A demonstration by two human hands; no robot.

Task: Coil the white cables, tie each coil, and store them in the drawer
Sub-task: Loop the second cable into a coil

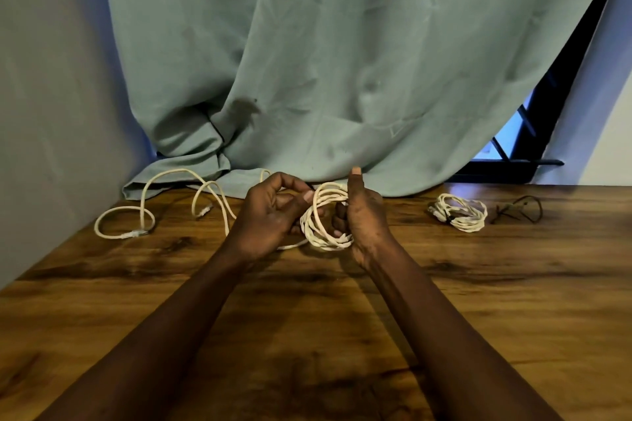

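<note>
Right hand (364, 215) closed around the right side of a partly wound white cable coil (325, 218), thumb upright, fingers wrapped through the loops. Left hand (273, 215) just beside it at 9 o'clock, fingers curled, thumb and forefinger pinching a strand of the same cable near the coil's upper left edge. Coil held upright between both hands, just above the wooden table (513, 301), several turns stacked together.

Loose remainder of that cable (178, 201) trailing from under the left hand toward 9 o'clock, sprawled in open loops across the tabletop, one small loop closing near a grey connector (136, 233) at the far left end. Another arch of it rising against the curtain hem at 10 o'clock.

Finished white cable coil (458, 211) lying flat on the table at 3 o'clock from the hands, well apart from them, bundled tight. Thin dark cord (523, 208) just beside that coil, farther toward 3 o'clock, loosely looped.

Teal curtain (325, 61) hanging at 12 o'clock, its lower edge resting on the table's far side. Dark window frame (533, 146) showing at 2 o'clock where the curtain is pulled aside. Plain wall (51, 78) at 10 o'clock.
</note>
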